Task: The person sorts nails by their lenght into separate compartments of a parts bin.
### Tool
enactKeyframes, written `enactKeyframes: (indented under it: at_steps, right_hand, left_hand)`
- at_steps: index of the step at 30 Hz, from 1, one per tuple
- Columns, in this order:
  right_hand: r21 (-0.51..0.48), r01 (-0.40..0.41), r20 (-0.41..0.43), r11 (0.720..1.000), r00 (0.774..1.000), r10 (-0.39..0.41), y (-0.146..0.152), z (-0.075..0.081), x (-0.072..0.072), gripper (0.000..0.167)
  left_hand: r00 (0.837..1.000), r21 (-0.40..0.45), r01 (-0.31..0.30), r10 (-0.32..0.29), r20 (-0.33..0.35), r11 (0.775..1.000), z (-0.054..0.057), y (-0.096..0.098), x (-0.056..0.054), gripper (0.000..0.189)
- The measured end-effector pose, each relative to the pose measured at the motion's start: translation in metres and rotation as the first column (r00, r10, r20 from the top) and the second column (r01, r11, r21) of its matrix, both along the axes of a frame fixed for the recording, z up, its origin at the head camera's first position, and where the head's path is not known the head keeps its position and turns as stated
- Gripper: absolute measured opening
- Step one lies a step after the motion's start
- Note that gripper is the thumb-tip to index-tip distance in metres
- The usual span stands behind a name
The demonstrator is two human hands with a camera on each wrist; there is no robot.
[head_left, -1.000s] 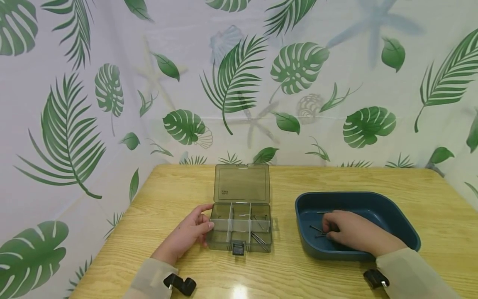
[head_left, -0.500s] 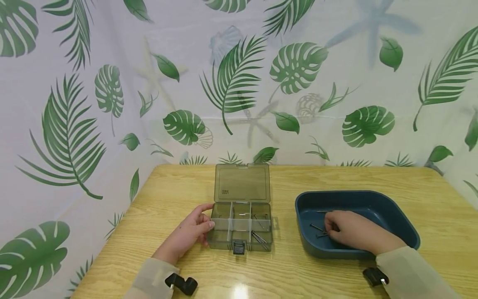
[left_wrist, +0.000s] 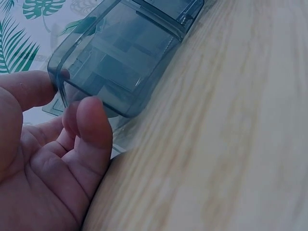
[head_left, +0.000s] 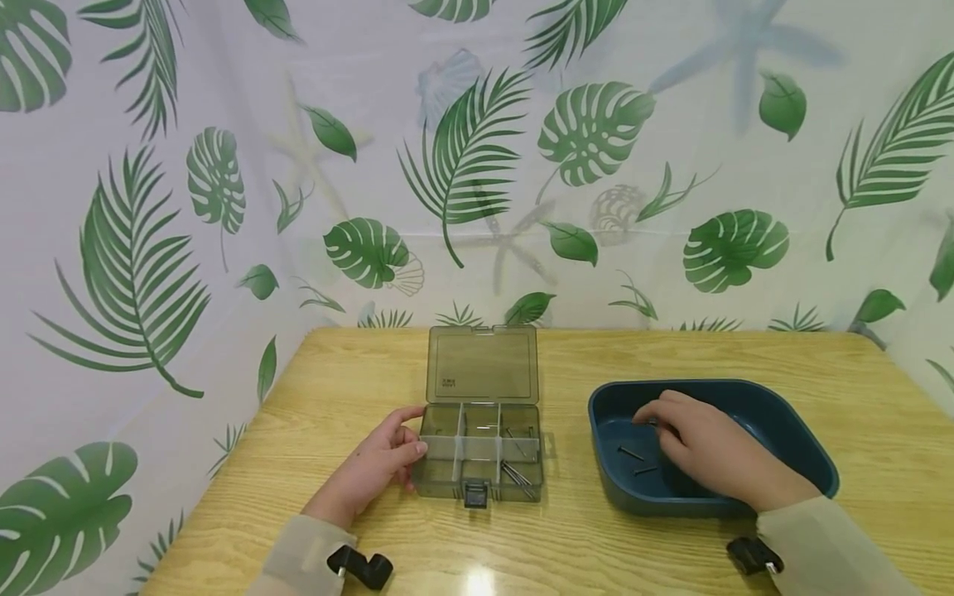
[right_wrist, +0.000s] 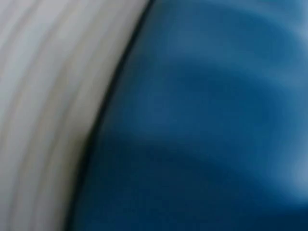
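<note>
Box [head_left: 479, 472]: left hand [head_left: 378, 459], fingers gripping its left side. Right of it, right hand [head_left: 708, 447] in tray [head_left: 656, 503]; finger hold unclear.

The tray [head_left: 656, 503] is blue, the box [head_left: 482, 362] smoky grey, the backdrop [head_left: 462, 190] green-leafed white.

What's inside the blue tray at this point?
Inside the blue tray, two dark fasteners lie apart, to the left of the right hand. A sliver of metal barely shows beside the hand. Whatever lies under the hand is covered; I can't see it.
</note>
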State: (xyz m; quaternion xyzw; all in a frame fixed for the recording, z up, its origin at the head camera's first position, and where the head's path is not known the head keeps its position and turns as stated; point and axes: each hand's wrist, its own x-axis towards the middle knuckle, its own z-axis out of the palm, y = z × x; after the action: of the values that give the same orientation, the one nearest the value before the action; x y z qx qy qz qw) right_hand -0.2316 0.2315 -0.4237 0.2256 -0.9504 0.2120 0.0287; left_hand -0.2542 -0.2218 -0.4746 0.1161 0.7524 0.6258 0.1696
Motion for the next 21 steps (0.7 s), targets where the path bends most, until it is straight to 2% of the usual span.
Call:
enactKeyframes:
  at_steps: [5,9,15,21]
  right_hand:
    - [-0.093,-0.015,-0.039,0.996,0.999,0.012,-0.013,0.012,0.005,0.024]
    - [-0.131,-0.047,-0.059,0.990,0.997,0.040,-0.028,0.026,0.007,0.023]
    - [-0.144,-0.114,-0.084,0.983,0.991,0.103,-0.051,0.043,0.005,0.023]
    - [-0.122,-0.154,-0.097,0.981,0.985,0.143,-0.079,0.050,-0.003,0.022]
  left_hand:
    - [1.000,0.005,-0.002,0.002,0.007,1.000,-0.001,0.000,-0.001,0.058]
    - [1.000,0.001,-0.001,0.001,-0.001,1.000,-0.001,0.000,0.000,0.059]
    - [1.000,0.004,0.003,-0.003,0.011,1.000,0.001,0.000,0.001,0.060]
    - [1.000,0.013,0.002,-0.002,0.013,1.000,0.000,0.000,0.001,0.059]
